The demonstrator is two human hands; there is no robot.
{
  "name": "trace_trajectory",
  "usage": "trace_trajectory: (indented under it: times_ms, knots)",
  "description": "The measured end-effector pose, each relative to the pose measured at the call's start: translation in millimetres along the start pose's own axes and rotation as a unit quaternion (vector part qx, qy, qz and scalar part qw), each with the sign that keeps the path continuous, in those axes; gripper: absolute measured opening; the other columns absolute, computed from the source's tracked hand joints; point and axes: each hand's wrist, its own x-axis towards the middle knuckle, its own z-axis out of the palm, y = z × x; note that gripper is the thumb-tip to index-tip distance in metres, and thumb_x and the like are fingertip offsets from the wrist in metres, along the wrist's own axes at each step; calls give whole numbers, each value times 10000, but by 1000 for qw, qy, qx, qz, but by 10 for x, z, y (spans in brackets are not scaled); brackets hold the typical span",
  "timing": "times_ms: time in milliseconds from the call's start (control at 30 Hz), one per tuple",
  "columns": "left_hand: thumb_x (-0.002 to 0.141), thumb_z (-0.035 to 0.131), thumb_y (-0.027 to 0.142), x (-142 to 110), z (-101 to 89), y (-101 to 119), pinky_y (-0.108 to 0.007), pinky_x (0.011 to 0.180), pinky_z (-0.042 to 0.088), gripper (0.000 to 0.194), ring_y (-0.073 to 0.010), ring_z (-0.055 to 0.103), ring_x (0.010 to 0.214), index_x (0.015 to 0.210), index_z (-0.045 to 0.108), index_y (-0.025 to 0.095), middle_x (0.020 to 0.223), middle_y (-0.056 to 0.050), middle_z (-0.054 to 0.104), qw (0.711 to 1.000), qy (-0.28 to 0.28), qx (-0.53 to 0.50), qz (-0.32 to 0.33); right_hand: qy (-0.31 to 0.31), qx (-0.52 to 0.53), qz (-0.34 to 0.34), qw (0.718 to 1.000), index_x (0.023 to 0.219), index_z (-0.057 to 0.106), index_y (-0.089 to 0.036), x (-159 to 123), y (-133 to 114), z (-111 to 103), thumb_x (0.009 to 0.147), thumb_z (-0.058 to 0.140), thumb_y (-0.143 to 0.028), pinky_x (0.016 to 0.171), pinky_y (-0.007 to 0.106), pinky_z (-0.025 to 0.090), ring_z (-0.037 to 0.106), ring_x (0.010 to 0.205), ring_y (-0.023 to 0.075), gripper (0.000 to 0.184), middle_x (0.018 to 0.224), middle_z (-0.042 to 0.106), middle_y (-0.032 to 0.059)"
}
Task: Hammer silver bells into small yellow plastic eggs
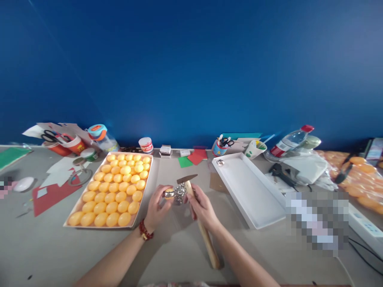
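Observation:
Over the middle of the table, my left hand [158, 207] pinches a small rounded piece [169, 194] with a shiny silver-gold surface and some orange on it. A glittery silver bundle [180, 193] sits between my two hands, against that piece; its exact kind is unclear. Closed around a wooden-handled hammer [207, 239] near its dark head, my right hand [203, 205] also has its fingers beside the glittery bundle. To the left stands a shallow tray [69, 226] with rows of orange balls [111, 207]. One small silver ball [220, 162] lies in a white tray [254, 191] on the right.
Along the blue wall [179, 71] stand a bottle with a blue lid [97, 131], a red-and-white jar [146, 145], a pen cup [220, 148] and a red-capped bottle [289, 143]. A glue gun [281, 175], power strip [366, 227] and bagged orange balls [359, 179] lie right.

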Motion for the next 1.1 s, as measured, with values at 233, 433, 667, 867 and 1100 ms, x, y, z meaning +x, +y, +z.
trace_trajectory:
  times_ms: [233, 433, 667, 867, 1100]
  knots:
    - [885, 581, 279, 25, -29, -69, -333, 839, 516, 231, -222, 623, 960, 1098, 623, 201, 1019, -72, 643, 999, 7, 42, 18, -6, -259, -104, 960, 1295, 482, -223, -126, -173, -106, 973, 483, -311, 481, 238, 470, 606, 501, 150, 334, 803, 696, 42]
    - [860, 589, 274, 35, -43, -27, -289, 754, 513, 224, -179, 626, 836, 1071, 615, 205, 946, -32, 654, 990, 14, 140, 25, -39, -447, -186, 874, 1348, 470, -187, -157, -243, -83, 942, 451, -203, 652, 267, 531, 729, 798, 226, 406, 1121, 720, 140]
    - [855, 591, 277, 71, -46, 27, -301, 767, 521, 226, -191, 623, 868, 1067, 604, 199, 955, -49, 647, 985, 2, 168, 33, -52, -476, -188, 857, 1365, 455, -171, -160, -271, -47, 943, 442, -192, 636, 262, 535, 738, 786, 231, 422, 1112, 727, 142]
    - [812, 610, 241, 82, -56, 28, -305, 734, 515, 253, -174, 586, 769, 1060, 616, 190, 906, -36, 623, 974, 23, 218, 52, -61, -497, -178, 847, 1325, 505, -181, -150, -283, -44, 928, 451, -173, 600, 261, 535, 739, 755, 227, 400, 1145, 719, 134]
    - [816, 603, 209, 80, -67, 34, -321, 744, 510, 278, -169, 557, 761, 1093, 587, 205, 889, -25, 577, 971, 2, 233, 55, -65, -494, -185, 847, 1357, 487, -195, -144, -231, -40, 923, 470, -165, 637, 255, 543, 738, 809, 227, 435, 1149, 717, 126]
